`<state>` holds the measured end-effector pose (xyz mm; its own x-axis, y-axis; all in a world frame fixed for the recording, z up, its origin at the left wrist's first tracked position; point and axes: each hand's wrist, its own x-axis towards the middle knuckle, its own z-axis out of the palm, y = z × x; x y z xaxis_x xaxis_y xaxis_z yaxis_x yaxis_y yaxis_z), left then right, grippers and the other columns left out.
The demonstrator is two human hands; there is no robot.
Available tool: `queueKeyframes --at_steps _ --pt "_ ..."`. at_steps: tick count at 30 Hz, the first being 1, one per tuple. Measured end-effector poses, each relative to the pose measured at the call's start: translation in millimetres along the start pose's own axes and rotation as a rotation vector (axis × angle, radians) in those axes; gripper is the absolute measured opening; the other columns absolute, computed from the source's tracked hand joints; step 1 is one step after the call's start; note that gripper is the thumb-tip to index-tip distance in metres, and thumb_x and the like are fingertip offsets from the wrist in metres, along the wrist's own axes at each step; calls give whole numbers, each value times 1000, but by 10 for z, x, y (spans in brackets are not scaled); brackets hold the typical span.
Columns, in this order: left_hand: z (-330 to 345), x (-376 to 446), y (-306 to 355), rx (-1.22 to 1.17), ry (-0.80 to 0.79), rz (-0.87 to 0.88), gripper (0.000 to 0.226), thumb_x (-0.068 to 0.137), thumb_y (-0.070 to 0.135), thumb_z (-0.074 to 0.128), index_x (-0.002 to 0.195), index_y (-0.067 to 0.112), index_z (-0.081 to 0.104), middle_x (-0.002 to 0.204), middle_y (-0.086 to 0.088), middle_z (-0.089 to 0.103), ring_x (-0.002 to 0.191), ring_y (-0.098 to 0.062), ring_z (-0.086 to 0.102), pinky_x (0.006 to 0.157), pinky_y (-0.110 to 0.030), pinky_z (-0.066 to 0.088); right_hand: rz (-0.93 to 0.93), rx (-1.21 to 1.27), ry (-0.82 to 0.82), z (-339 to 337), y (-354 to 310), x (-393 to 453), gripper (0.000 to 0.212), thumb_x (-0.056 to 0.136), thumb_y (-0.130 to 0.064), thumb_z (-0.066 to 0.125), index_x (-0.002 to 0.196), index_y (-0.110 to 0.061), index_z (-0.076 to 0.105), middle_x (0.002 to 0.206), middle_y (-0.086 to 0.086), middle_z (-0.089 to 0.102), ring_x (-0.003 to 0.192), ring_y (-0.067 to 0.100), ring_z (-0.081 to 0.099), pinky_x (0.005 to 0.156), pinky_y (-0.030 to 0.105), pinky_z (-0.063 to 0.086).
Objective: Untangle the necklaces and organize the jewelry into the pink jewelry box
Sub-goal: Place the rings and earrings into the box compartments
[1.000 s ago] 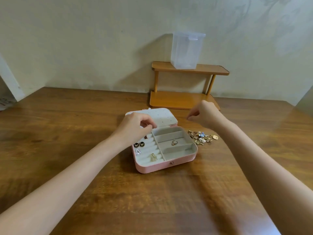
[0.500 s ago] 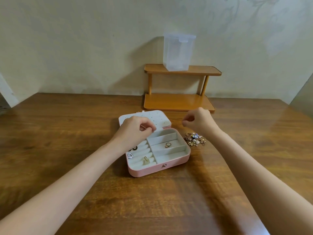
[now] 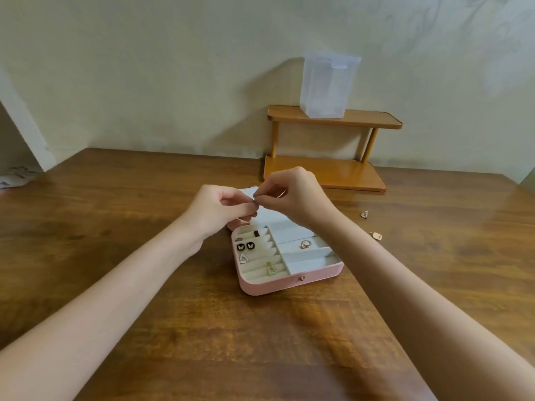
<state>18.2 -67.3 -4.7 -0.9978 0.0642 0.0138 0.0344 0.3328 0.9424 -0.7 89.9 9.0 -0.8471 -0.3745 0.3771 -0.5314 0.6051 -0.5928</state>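
The pink jewelry box (image 3: 289, 283) lies open on the wooden table, its white lid folded back behind it. Its slots hold two black butterfly studs (image 3: 245, 246), a triangular earring (image 3: 243, 258), a gold piece (image 3: 271, 268) and a gold ring (image 3: 305, 244). My left hand (image 3: 221, 208) and my right hand (image 3: 292, 193) meet above the lid. Their fingertips pinch one very small item between them, too small to identify. Two loose pieces lie right of the box: a triangular earring (image 3: 365, 214) and a gold pendant (image 3: 376, 235).
A two-tier wooden shelf (image 3: 333, 146) stands at the back against the wall, with a clear plastic container (image 3: 328, 85) on its top tier. Papers (image 3: 16, 176) lie off the table's far left corner.
My right hand has moved left to meet my left hand above the lid. The pile of jewelry to the right of the box is no longer in view; only two loose pieces show there.
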Motion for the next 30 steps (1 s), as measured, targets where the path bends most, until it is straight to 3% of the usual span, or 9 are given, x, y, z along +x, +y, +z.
queueKeyframes --at_steps 3,7,13,19,24,30 --pt "-45 -40 -59 32 -9 26 4 82 11 70 83 15 72 76 2 72 70 -3 67 66 -18 52 38 85 -105 -11 -13 18 11 82 -6 69 92 -5 74 76 -1 67 63 5 58 62 13 51" --pt "-95 -57 -150 193 -9 78 5 79 16 73 81 20 73 81 8 71 84 -7 64 79 -25 49 47 15 -175 37 -37 37 10 80 -9 72 89 -8 75 78 0 69 66 8 60 65 23 53" --pt "-145 -54 -179 594 -54 129 7 81 24 72 81 30 68 82 17 61 82 -1 55 67 -17 41 92 -73 -276 136 -63 64 9 78 -5 72 86 -6 75 73 -8 62 65 3 58 68 16 51" --pt "-141 -48 -231 691 -97 132 11 87 21 66 94 25 73 87 12 57 86 -5 51 68 -20 35 135 -209 -345 239 -37 51 12 80 -8 71 91 -10 75 70 -12 57 61 0 50 51 1 37" --pt "-153 -31 -247 710 -122 135 11 88 21 64 92 27 73 92 10 58 81 -2 49 62 -16 34 139 -231 -379 291 -31 62 12 81 -7 69 91 -9 75 81 -3 64 66 3 51 55 7 39" --pt "-136 -40 -230 722 -114 106 12 89 21 63 95 25 72 96 9 58 88 -8 53 69 -20 36 149 -235 -388 309 -23 70 14 83 -9 68 95 -8 75 89 4 70 67 8 51 56 11 39"
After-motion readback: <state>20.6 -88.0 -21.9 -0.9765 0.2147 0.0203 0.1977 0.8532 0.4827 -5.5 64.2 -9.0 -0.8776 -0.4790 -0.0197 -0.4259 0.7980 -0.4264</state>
